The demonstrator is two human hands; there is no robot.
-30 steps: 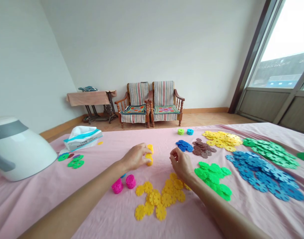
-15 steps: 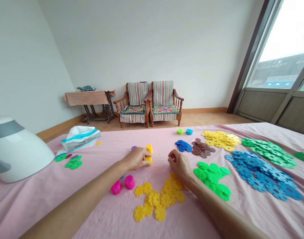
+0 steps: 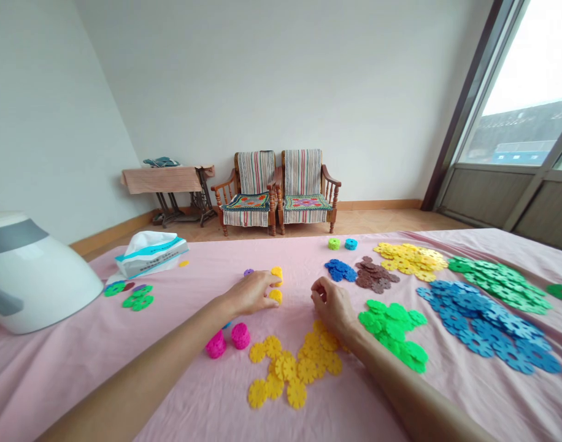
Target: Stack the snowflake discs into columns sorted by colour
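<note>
My left hand (image 3: 252,292) rests on the pink cloth with its fingers closed round a yellow stack of snowflake discs (image 3: 276,296). A second yellow stack (image 3: 277,273) stands just behind it, by my fingertips. My right hand (image 3: 332,305) hovers a little to the right, fingers curled in a loose pinch; what they hold, if anything, is hidden. Below both hands lies a loose spread of yellow discs (image 3: 292,366). Two pink stacks (image 3: 228,341) stand under my left forearm.
Disc piles cover the cloth (image 3: 193,399) on the right: bright green (image 3: 396,331), blue (image 3: 488,319), green (image 3: 502,279), yellow (image 3: 412,258), brown (image 3: 375,274), dark blue (image 3: 340,269). A white appliance (image 3: 32,273), tissue pack (image 3: 151,253) and green discs (image 3: 134,296) sit left.
My left hand has pressed down on the near yellow stack, which now looks lower on the cloth. My right hand has hardly moved. The view shifted slightly.
</note>
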